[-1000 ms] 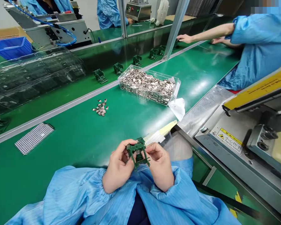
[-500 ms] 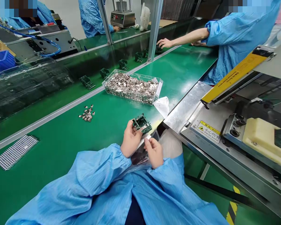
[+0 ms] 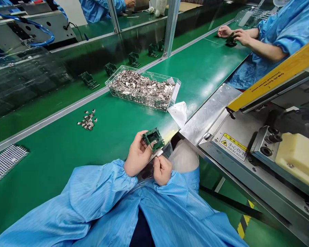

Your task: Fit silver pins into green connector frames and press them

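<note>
My left hand (image 3: 137, 156) is closed around a green circuit-board assembly (image 3: 153, 139), a small open frame of boards held tilted above my lap. Just beneath its lower edge is a strip of small silvery metal pieces (image 3: 157, 153), partly hidden by my fingers. My right hand (image 3: 162, 170) is closed, thumb and fingertips pinched at the strip's lower side. Past my hands on the green bench stands a clear box (image 3: 173, 99) heaped with small metal parts (image 3: 141, 85).
Left lie a small pile of metal parts (image 3: 88, 120) and a gridded sheet of pieces (image 3: 6, 164). Board assemblies (image 3: 88, 80) line the far side. A white cloth-like piece (image 3: 179, 114) lies near the metal edge. At right are a machine (image 3: 230, 147) and a co-worker's hands (image 3: 240, 37).
My hands and the board assembly have shifted slightly left in view, the right hand lower beneath the strip. The co-worker's reaching arm has drawn back with a dark green assembly in hand.
</note>
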Tool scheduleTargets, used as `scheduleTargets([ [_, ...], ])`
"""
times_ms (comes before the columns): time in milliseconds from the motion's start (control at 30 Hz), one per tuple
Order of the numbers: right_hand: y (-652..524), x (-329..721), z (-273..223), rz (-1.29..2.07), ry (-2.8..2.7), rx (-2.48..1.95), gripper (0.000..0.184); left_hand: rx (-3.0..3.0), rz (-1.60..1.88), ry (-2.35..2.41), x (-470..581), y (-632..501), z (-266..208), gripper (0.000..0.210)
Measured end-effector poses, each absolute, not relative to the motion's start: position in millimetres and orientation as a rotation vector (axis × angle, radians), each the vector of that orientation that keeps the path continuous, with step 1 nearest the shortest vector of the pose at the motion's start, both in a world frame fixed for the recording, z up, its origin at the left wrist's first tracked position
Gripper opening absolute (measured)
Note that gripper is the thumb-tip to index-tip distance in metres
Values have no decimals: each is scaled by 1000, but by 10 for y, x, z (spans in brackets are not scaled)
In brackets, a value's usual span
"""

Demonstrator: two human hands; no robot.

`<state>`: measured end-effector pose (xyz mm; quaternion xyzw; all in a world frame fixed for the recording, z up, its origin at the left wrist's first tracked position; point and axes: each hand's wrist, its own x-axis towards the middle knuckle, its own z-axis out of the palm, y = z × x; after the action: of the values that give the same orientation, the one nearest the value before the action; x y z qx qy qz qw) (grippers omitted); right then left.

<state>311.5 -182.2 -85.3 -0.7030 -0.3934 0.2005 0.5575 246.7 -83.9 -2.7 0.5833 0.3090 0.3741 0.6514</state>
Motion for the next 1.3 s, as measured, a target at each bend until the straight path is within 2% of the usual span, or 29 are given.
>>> scheduleTargets([
  [200, -1980, 3304, -795, 698, -1165, -1700, 38, 1268, 849, 685, 2470, -819, -62, 44],
  [300, -2085, 3412, -602, 743, -1197, -1742, 36, 1278, 864, 650, 2456, -828, -70, 40],
  [367, -2134, 3483, -392, 744, -1180, -1752, 27, 1301, 862, 631, 2437, -839, -73, 37],
  [500, -2103, 3588, 46, 620, -1105, -1676, 16, 1434, 863, 584, 2385, -852, -93, 34],
  [600, -1967, 3597, 213, 388, -1152, -1585, 10, 1521, 848, 574, 2349, -861, -109, 33],
  [767, -1761, 3506, 206, 120, -1165, -1599, 7, 1561, 805, 560, 2309, -892, -94, 35],
  [1300, -1725, 3296, 61, 71, -1033, -1582, 8, 1683, 804, 561, 2252, -922, -59, 32],
])
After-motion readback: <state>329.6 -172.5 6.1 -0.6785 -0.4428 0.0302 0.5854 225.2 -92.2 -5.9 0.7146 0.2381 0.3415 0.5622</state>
